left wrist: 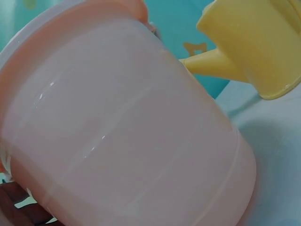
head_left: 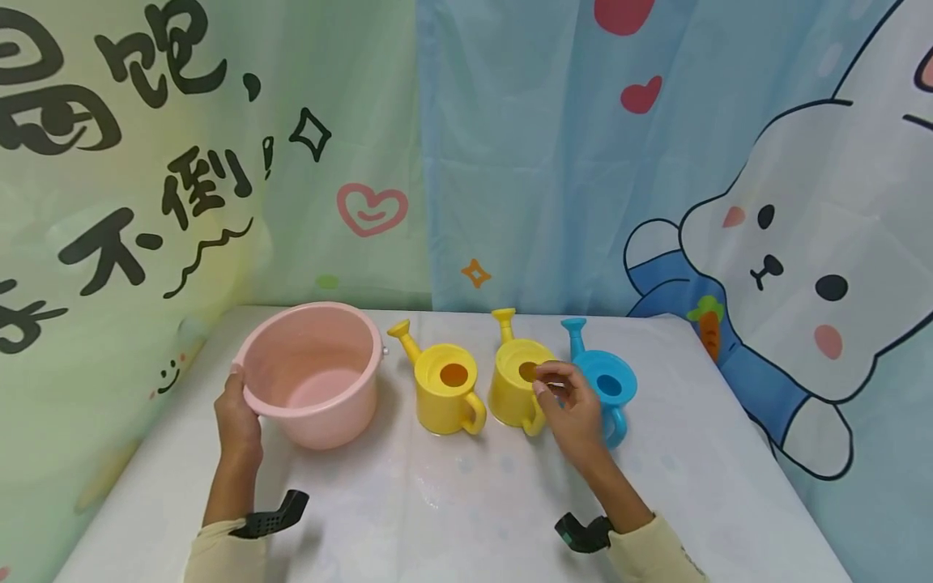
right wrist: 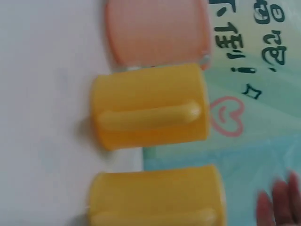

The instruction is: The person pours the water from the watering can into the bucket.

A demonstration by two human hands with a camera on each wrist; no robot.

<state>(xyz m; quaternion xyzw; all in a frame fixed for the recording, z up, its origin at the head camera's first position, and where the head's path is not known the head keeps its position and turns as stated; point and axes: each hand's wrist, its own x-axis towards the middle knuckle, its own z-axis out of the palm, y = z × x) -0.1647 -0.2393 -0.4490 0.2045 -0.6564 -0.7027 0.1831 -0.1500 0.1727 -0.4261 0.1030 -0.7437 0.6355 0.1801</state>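
Pink plastic forms the round bucket [head_left: 328, 425] whose rim the left hand [head_left: 239, 417] grips, apparently for steadiness, beside a yellow plastic watering can [head_left: 440, 405] and its twin [head_left: 510, 397], the right hand [head_left: 572, 413] hovering, relaxed and seemingly empty, near a blue plastic watering can [head_left: 611, 363].
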